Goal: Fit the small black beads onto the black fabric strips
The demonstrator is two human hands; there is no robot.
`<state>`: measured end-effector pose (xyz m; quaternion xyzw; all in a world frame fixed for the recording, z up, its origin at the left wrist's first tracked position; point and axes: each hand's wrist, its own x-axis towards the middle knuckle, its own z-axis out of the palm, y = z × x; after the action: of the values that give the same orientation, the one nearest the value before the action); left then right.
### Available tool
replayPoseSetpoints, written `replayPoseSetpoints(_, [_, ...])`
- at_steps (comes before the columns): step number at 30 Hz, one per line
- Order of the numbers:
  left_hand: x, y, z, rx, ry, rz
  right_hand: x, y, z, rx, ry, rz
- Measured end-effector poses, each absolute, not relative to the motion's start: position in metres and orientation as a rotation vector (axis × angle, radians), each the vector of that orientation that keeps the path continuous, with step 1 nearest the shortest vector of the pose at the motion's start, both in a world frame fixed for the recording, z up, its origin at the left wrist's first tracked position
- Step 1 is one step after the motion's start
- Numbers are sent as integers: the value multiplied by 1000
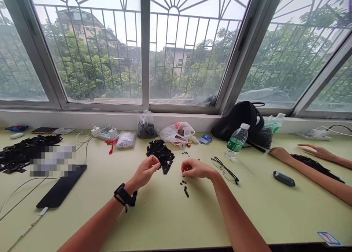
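Hands meet mid-bench: your left hand is pinched shut on a black strip at the near edge of the strip pile; your right hand is curled closed, fingertips together, and I can't tell what's in it, if anything. Small black rings lie scattered on the bench just below your right hand. Glasses sit right of it, water bottle beyond them. Phone lies toward the left side. Another person's hands rest near the right end.
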<state>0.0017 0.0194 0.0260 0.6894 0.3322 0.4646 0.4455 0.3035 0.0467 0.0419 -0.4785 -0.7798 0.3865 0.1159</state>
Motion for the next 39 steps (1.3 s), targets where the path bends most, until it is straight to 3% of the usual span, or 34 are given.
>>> replayPoseSetpoints(9, [6, 23, 15, 1492, 803, 1113, 299, 39, 47, -1215, -2398, 1469])
replayPoseSetpoints(22, [7, 24, 9, 1451, 846, 1117, 283, 42, 40, -1369, -2385, 1222])
replayPoseSetpoints(39, [5, 20, 15, 1654, 859, 1062, 220, 26, 26, -1077, -2178, 971])
